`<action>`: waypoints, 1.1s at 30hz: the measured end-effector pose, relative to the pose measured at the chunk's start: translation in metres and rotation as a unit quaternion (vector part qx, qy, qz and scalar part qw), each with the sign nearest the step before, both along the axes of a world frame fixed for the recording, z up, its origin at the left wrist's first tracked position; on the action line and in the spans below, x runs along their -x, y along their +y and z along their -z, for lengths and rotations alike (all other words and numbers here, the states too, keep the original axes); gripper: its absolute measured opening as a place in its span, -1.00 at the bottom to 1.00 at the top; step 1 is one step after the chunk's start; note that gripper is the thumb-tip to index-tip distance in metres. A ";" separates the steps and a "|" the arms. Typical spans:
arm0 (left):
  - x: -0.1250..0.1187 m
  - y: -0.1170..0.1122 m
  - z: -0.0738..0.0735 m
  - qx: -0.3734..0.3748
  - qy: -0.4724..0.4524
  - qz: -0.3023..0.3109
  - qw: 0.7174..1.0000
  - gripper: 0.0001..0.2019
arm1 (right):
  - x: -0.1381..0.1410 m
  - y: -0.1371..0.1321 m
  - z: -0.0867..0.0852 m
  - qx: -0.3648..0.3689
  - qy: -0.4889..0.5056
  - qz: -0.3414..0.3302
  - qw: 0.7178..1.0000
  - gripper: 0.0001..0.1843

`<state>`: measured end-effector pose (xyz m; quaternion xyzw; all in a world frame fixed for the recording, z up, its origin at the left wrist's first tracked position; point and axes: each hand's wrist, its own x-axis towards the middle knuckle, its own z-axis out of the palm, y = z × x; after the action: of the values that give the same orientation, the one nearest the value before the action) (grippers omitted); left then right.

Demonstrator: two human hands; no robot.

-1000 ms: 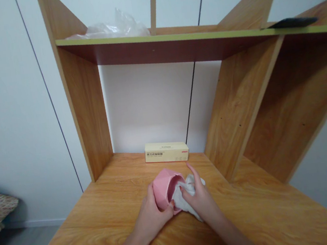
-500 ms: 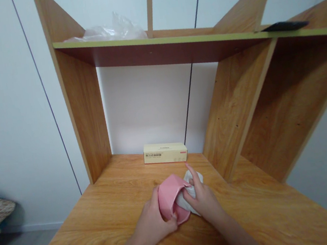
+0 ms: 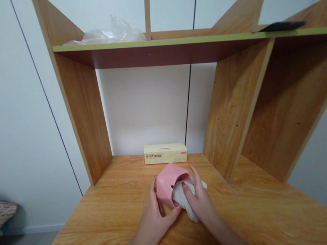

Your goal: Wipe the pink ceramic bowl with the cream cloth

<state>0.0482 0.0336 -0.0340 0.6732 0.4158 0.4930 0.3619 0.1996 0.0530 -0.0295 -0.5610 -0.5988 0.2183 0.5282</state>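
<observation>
A pink faceted pot (image 3: 168, 181) with a small dark hole is tipped on its side above the desk, its mouth turned toward the right. My left hand (image 3: 157, 216) grips it from the left, thumb at the lower rim and fingers around the far side. My right hand (image 3: 199, 198) is closed on a white cloth (image 3: 182, 197), thumb pressing it at the pot's mouth. Part of the cloth goes inside the pot, and a loose end hangs below. The fingertips inside or behind the pot's rim are partly hidden.
A long cream box (image 3: 165, 154) with printed characters lies at the back of the wooden desk (image 3: 105, 228). Upright panels flank it. On the shelf above (image 3: 170, 42) are a clear plastic bag (image 3: 111, 34) and a flat dark object (image 3: 283, 25).
The pot has been turned and raised slightly, so its small hole now shows. The cloth has moved further across the pot's mouth, with my right hand following.
</observation>
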 end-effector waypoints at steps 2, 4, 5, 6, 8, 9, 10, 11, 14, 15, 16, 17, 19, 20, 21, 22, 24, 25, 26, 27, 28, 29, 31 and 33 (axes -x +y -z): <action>-0.003 -0.002 -0.001 0.005 -0.017 0.030 0.999 -0.26 | 0.002 0.000 0.001 -0.007 0.018 -0.005 1.000 -0.35; -0.003 -0.002 -0.002 0.018 -0.005 0.021 1.000 -0.40 | 0.003 0.001 0.002 -0.006 0.023 -0.017 1.000 -0.34; -0.002 -0.002 -0.002 0.024 0.010 0.006 1.000 -0.46 | 0.003 0.001 0.002 0.000 0.023 -0.025 0.999 -0.33; -0.001 -0.002 -0.002 0.027 0.027 -0.008 0.999 -0.50 | 0.004 0.001 0.002 0.007 0.023 -0.033 0.999 -0.33; 0.000 0.000 -0.002 0.023 0.049 -0.029 0.998 -0.54 | 0.003 0.001 0.001 0.023 0.018 -0.039 0.999 -0.31; 0.001 0.001 -0.002 0.019 0.052 -0.034 0.998 -0.56 | 0.003 0.001 0.000 0.031 0.012 -0.038 0.999 -0.31; 0.001 0.002 -0.002 0.016 0.053 -0.036 0.998 -0.57 | 0.003 0.000 -0.001 0.038 0.006 -0.035 0.999 -0.30; 0.002 0.002 -0.002 0.014 0.054 -0.038 0.998 -0.57 | 0.002 0.000 -0.002 0.044 -0.002 -0.029 0.999 -0.29; 0.001 0.004 -0.001 0.017 0.052 -0.039 0.998 -0.59 | -0.001 0.000 -0.006 0.059 -0.024 -0.011 0.998 -0.26; 0.001 0.004 -0.001 0.017 0.052 -0.040 0.998 -0.60 | -0.002 0.000 -0.006 0.061 -0.031 -0.004 0.998 -0.26; 0.001 0.004 -0.001 0.018 0.052 -0.040 0.998 -0.61 | -0.002 0.001 -0.007 0.061 -0.037 0.003 0.997 -0.25; 0.001 0.004 -0.001 0.019 0.050 -0.039 0.998 -0.62 | -0.003 0.001 -0.007 0.060 -0.040 0.011 0.997 -0.24; 0.001 0.004 -0.002 0.020 0.042 -0.040 0.998 -0.62 | -0.005 0.003 -0.006 0.057 -0.034 0.025 0.997 -0.20; 0.001 0.004 -0.003 0.021 0.037 -0.042 0.998 -0.62 | -0.006 0.004 -0.006 0.055 -0.027 0.029 0.998 -0.19; 0.001 0.004 -0.004 0.023 0.033 -0.042 0.998 -0.61 | -0.006 0.005 -0.005 0.055 -0.018 0.031 0.998 -0.17; 0.001 0.004 -0.005 0.025 0.030 -0.042 0.998 -0.60 | -0.007 0.005 -0.005 0.055 -0.010 0.029 0.998 -0.17; 0.001 0.004 -0.006 0.028 0.028 -0.041 0.998 -0.60 | -0.007 0.006 -0.004 0.055 -0.003 0.023 0.998 -0.16; 0.001 0.004 -0.007 0.030 0.028 -0.039 0.998 -0.60 | -0.008 0.007 -0.004 0.055 -0.004 0.021 0.998 -0.16; 0.001 0.004 -0.007 0.032 0.029 -0.039 0.998 -0.61 | -0.009 0.007 -0.004 0.054 -0.008 0.020 0.998 -0.15; 0.001 0.004 -0.007 0.034 0.033 -0.039 0.998 -0.61 | -0.010 0.008 -0.004 0.052 -0.014 0.020 0.998 -0.14; 0.002 0.004 -0.006 0.036 0.037 -0.039 0.998 -0.61 | -0.011 0.008 -0.005 0.049 -0.021 0.020 0.998 -0.14; 0.002 0.004 -0.006 0.036 0.043 -0.037 0.998 -0.61 | -0.012 0.008 -0.006 0.047 -0.031 0.020 0.998 -0.13; 0.003 0.004 -0.004 0.034 0.051 -0.025 0.998 -0.60 | -0.015 0.008 -0.009 0.042 -0.056 0.021 0.997 -0.12; 0.003 0.003 -0.002 0.028 0.051 -0.004 0.998 -0.60 | -0.017 0.007 -0.012 0.033 -0.084 0.014 0.996 -0.11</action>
<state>0.0452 0.0370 -0.0321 0.6855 0.4503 0.4477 0.3562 0.2171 0.0603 -0.0170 -0.6029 -0.6255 0.1825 0.4603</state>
